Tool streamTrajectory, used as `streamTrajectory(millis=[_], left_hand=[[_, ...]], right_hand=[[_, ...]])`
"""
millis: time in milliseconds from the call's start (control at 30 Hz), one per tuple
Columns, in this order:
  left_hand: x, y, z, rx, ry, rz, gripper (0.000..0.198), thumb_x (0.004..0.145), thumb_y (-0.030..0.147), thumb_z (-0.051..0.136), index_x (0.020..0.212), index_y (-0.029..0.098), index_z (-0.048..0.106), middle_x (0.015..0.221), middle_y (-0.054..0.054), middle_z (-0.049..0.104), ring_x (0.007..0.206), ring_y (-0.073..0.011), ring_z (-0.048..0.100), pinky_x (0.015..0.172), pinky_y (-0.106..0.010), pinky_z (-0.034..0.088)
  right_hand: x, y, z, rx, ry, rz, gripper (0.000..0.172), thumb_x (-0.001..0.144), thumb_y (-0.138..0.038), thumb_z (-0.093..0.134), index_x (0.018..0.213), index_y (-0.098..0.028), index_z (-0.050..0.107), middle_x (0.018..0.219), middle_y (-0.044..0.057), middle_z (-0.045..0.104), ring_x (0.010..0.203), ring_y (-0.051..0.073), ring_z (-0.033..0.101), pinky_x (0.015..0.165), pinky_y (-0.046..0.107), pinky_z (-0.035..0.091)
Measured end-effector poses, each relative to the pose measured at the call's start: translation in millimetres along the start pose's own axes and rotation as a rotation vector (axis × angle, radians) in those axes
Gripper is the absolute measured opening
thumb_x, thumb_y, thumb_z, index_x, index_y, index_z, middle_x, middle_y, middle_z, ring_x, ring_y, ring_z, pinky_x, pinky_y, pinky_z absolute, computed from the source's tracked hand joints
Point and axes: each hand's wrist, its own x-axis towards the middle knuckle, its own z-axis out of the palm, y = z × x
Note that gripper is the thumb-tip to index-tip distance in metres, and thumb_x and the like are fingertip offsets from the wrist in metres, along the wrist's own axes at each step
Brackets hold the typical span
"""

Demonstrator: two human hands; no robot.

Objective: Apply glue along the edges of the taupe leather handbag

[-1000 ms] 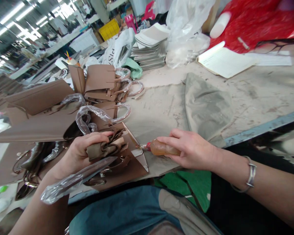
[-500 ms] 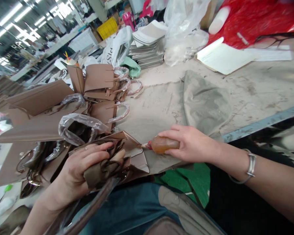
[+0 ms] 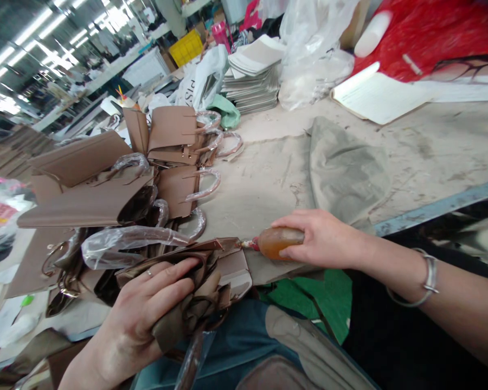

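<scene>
"What's at the counter's (image 3: 443,151) near edge?"
"Brown bag (image 3: 232,265), left hand (image 3: 154,309) gripping its bunched fabric (image 3: 168,331). Looks stiff-sided, floppy inside, so I'd hold it there too."
"And the right hand (image 3: 325,238)?"
"Wrapped round the amber bottle's (image 3: 278,241) back end. Probably light, squeezy. Nozzle's (image 3: 248,244) at the bag's edge."

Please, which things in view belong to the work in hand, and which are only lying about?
In the work:
brown bag, in the left hand
amber bottle, in the right hand
probably the similar bags nearby

Apparently lying about:
open notebook
stack of sheets
red plastic
yellow basket
</scene>
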Motion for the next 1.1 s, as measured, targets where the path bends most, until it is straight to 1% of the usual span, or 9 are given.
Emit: streamTrajectory(millis=[133, 267, 433, 600, 700, 867, 1000, 1033, 1100], left_hand=[[1.5, -1.0, -0.8, -0.006, -0.017, 0.006, 0.029, 0.089, 0.025, 0.055, 0.118, 0.021, 0.053, 0.131, -0.015, 0.062, 0.104, -0.0245, 0.066, 0.084, -0.033, 0.054], [-2.4, -1.9, 2.1, -0.026, 0.010, 0.013, 0.033, 0.090, 0.020, 0.054, 0.123, 0.019, 0.052, 0.136, -0.016, 0.059, 0.114, -0.0247, 0.062, 0.093, -0.034, 0.050], [-5.1, -1.7, 4.1, -0.063, -0.008, -0.004, 0.033, 0.091, 0.018, 0.053, 0.124, 0.018, 0.051, 0.138, -0.017, 0.055, 0.119, -0.0242, 0.057, 0.097, -0.035, 0.046], [-4.1, -2.1, 3.1, -0.033, -0.016, 0.018, 0.030, 0.091, 0.016, 0.053, 0.121, 0.015, 0.052, 0.137, -0.018, 0.056, 0.118, -0.0240, 0.058, 0.095, -0.034, 0.047], [-1.0, -0.2, 2.0, -0.008, -0.021, 0.010, 0.025, 0.092, 0.019, 0.053, 0.117, 0.015, 0.053, 0.134, -0.018, 0.058, 0.113, -0.0230, 0.060, 0.092, -0.032, 0.048], [3.6, 3.9, 0.3, 0.008, -0.033, 0.006, 0.020, 0.095, 0.021, 0.051, 0.114, 0.015, 0.054, 0.132, -0.017, 0.060, 0.111, -0.0208, 0.062, 0.090, -0.028, 0.049], [2.6, 4.8, 1.1, 0.013, -0.026, 0.022, 0.019, 0.097, 0.025, 0.050, 0.113, 0.015, 0.054, 0.131, -0.017, 0.060, 0.111, -0.0204, 0.062, 0.089, -0.028, 0.049], [2.1, 4.9, 1.3, 0.014, -0.029, 0.026, 0.019, 0.097, 0.025, 0.050, 0.113, 0.015, 0.054, 0.131, -0.017, 0.060, 0.110, -0.0202, 0.062, 0.090, -0.028, 0.049], [1.0, 5.5, 1.5, 0.017, -0.036, 0.030, 0.019, 0.097, 0.024, 0.050, 0.113, 0.015, 0.054, 0.130, -0.017, 0.060, 0.110, -0.0195, 0.062, 0.091, -0.027, 0.048]], right_hand=[[-0.3, 1.0, -1.5, -0.009, -0.004, 0.005, 0.045, 0.075, -0.035, 0.070, 0.118, -0.020, 0.071, 0.106, 0.008, 0.072, 0.096, 0.025, 0.065, 0.087, 0.036, 0.051], [-2.5, -1.3, -2.4, 0.023, -0.068, 0.029, 0.042, 0.073, -0.035, 0.072, 0.113, -0.023, 0.073, 0.105, 0.006, 0.073, 0.092, 0.024, 0.067, 0.084, 0.033, 0.052], [2.7, 0.5, 0.9, 0.011, 0.001, 0.037, 0.050, 0.074, -0.036, 0.070, 0.120, -0.019, 0.070, 0.111, 0.009, 0.072, 0.100, 0.027, 0.066, 0.091, 0.038, 0.051], [0.9, -1.6, -3.6, 0.092, -0.129, 0.090, 0.044, 0.072, -0.034, 0.070, 0.114, -0.022, 0.073, 0.106, 0.005, 0.073, 0.091, 0.025, 0.067, 0.084, 0.034, 0.053], [-3.0, -4.8, -4.6, 0.075, -0.197, 0.107, 0.046, 0.070, -0.031, 0.071, 0.115, -0.023, 0.073, 0.101, 0.006, 0.073, 0.089, 0.025, 0.067, 0.080, 0.035, 0.052], [-3.9, -5.4, -3.0, 0.024, -0.123, 0.082, 0.049, 0.073, -0.032, 0.068, 0.120, -0.021, 0.071, 0.105, 0.009, 0.071, 0.097, 0.027, 0.064, 0.087, 0.037, 0.050], [-5.1, -4.6, -3.7, 0.097, -0.230, 0.078, 0.041, 0.071, -0.030, 0.070, 0.112, -0.024, 0.074, 0.097, 0.004, 0.073, 0.086, 0.023, 0.066, 0.076, 0.030, 0.051], [-5.2, -4.1, -3.5, 0.107, -0.240, 0.070, 0.041, 0.071, -0.030, 0.070, 0.111, -0.025, 0.075, 0.098, 0.003, 0.073, 0.087, 0.023, 0.066, 0.077, 0.030, 0.051], [-4.4, -2.4, -2.7, 0.093, -0.188, 0.064, 0.045, 0.072, -0.032, 0.070, 0.116, -0.023, 0.073, 0.104, 0.005, 0.072, 0.093, 0.024, 0.065, 0.083, 0.032, 0.051]])
